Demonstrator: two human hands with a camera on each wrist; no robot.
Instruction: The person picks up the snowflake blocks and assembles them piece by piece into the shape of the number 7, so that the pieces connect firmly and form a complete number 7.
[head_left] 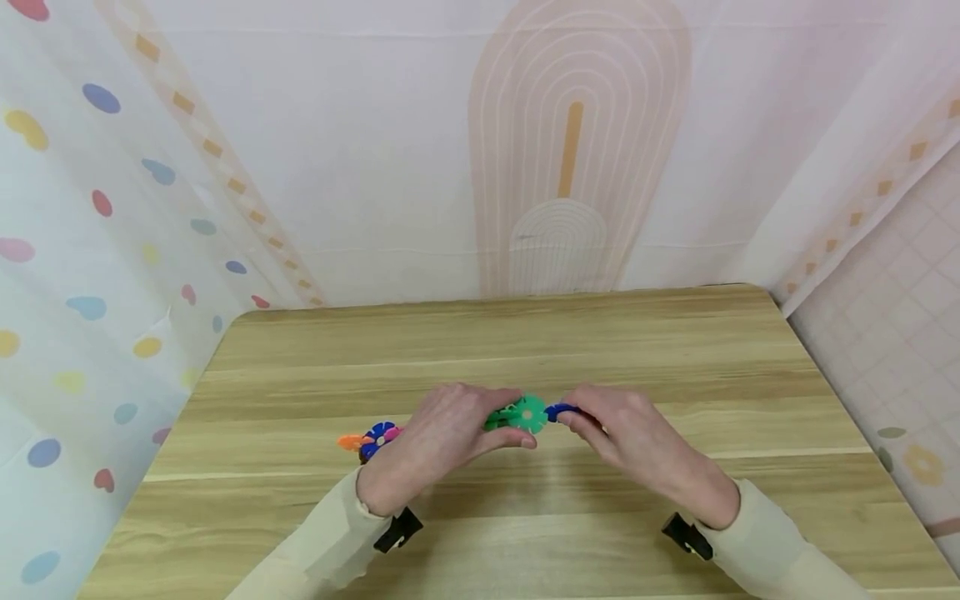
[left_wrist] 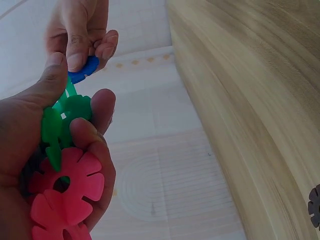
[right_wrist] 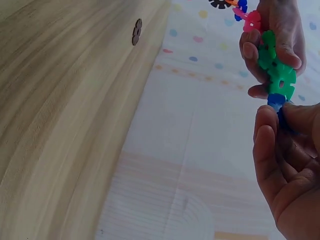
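Green flower disc is round with little notches, held up over the wooden table. Left hand grips it, joined to pink discs. Right hand pinches a blue disc against its edge.

The person wore long, pale cream sleeves, the left sleeve and the right sleeve both loose and softly creased, ending at the wrists. A small black clip-like mount sat at each cuff, the left mount and the right mount. Both hands were bare, without rings or gloves.
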